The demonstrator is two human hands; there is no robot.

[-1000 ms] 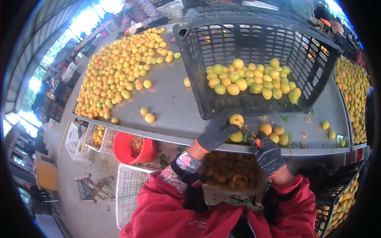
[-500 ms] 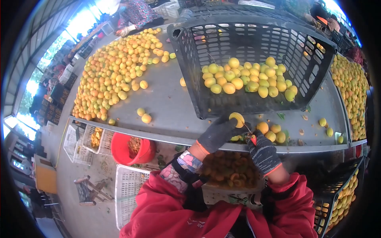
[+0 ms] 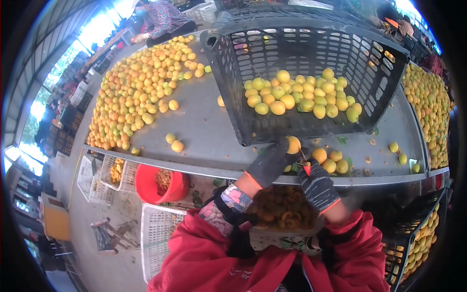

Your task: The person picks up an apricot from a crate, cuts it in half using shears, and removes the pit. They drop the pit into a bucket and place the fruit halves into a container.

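Observation:
My left hand [image 3: 270, 163], in a dark grey glove, is closed around an apricot [image 3: 294, 145] at the front edge of the table. In my right hand [image 3: 316, 184], gloved in striped grey, is a small knife with a red handle [image 3: 307, 168]. Its thin blade reaches up to the apricot. Several loose apricots [image 3: 330, 166] lie on the metal just beyond my right hand. Behind my hands a black plastic crate [image 3: 311, 127] lies tipped on its side, its open face towards me and whole apricots [image 3: 301, 95] inside.
A large heap of apricots [image 3: 131, 92] covers the table's left part. Below the edge are a red bucket [image 3: 146, 185], white crates [image 3: 155, 238] and a container of cut fruit [image 3: 282, 207]. A black crate [image 3: 413, 253] stands at lower right. Another person [image 3: 165, 19] sits across the table.
The apricot in my left hand has turned slightly, and the knife remains against it. The whole view has shifted a little to the left.

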